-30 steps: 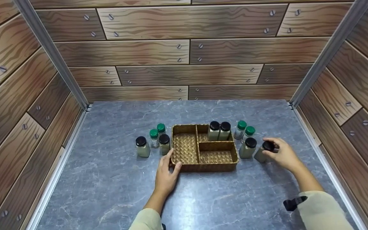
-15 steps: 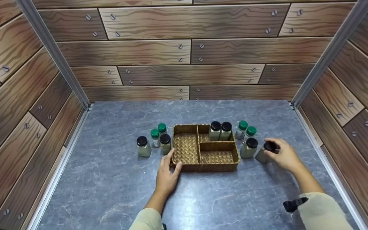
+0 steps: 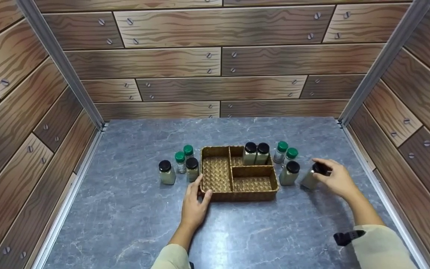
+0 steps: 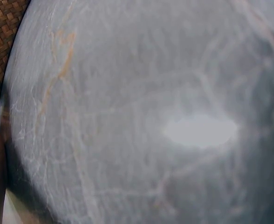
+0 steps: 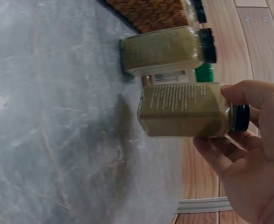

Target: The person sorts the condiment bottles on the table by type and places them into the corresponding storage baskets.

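My right hand (image 3: 336, 179) grips a glass spice jar (image 5: 183, 109) with a black cap by its neck, thumb on one side and fingers on the other. The jar leans slightly, to the right of another black-capped spice jar (image 3: 289, 173). My left hand (image 3: 193, 207) rests against the front left corner of a woven divided basket (image 3: 239, 196), thumb at the front and fingers along the left side. Only its edge shows in the left wrist view, beside the basket's weave (image 4: 2, 42). Two black-capped jars (image 3: 256, 154) stand in the basket's back right compartment.
Left of the basket stand two black-capped jars (image 3: 167, 173) and two green-capped jars (image 3: 180, 162). Two more green-capped jars (image 3: 281, 152) stand to its right. The grey marbled tabletop (image 3: 133, 216) is enclosed by wood-patterned walls (image 3: 215, 61) with metal corner posts.
My right hand has shifted slightly right with the spice jar, widening the gap to the neighbouring jar. My left hand and the basket stay where they were.
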The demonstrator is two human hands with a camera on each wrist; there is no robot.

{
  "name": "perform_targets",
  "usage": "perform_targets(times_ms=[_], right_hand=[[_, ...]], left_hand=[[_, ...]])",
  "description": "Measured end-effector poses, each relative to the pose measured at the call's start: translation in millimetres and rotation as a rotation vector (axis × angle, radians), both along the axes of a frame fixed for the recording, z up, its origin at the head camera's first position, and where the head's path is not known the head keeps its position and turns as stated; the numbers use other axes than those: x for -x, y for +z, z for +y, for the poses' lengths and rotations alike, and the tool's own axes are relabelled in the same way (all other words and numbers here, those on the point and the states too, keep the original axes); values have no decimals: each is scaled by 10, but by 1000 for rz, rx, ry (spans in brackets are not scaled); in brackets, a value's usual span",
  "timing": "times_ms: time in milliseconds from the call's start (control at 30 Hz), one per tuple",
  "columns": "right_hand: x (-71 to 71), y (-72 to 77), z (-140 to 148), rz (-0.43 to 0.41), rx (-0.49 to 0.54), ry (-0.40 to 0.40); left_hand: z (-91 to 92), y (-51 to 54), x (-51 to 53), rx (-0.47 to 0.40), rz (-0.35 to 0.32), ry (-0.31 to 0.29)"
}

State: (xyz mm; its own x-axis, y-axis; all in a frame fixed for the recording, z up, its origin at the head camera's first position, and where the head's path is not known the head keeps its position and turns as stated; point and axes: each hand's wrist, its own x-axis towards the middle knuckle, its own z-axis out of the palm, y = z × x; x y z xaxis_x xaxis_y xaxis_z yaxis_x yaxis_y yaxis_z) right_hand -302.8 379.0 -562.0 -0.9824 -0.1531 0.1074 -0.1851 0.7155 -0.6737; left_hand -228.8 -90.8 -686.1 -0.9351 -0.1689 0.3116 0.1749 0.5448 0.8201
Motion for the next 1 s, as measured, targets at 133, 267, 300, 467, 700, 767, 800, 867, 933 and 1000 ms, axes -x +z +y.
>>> perform_targets(times_ms=[133, 267, 300, 467, 700, 767, 800, 867, 933, 1000], right_hand=[[-11, 91, 22, 4, 28, -13], [-9, 156, 29, 45, 58, -28], [-8, 173, 28, 57, 57, -32], [-15, 292, 8, 70, 44, -46], [-23, 479, -86, 89, 91, -31], [-18, 533, -125, 101, 89, -26], [-14, 561, -146, 107, 87, -23], [1, 609, -188, 116, 85, -17], [19, 651, -231, 122, 78, -10], [38, 684, -276, 126, 78, -2]], left_hand=[[-6, -4, 8, -3, 7, -1], [-2, 5, 13, -10, 11, -1], [0, 9, 10, -12, 11, -2], [-2, 10, -2, -7, 7, -1], [-5, 9, 1, -10, 3, -2], [-2, 8, 1, -15, -4, -5], [0, 9, 0, -17, -8, -8], [2, 9, 0, -18, -15, -10], [2, 13, -6, -21, -22, -10], [0, 11, -12, -20, -22, -8]])
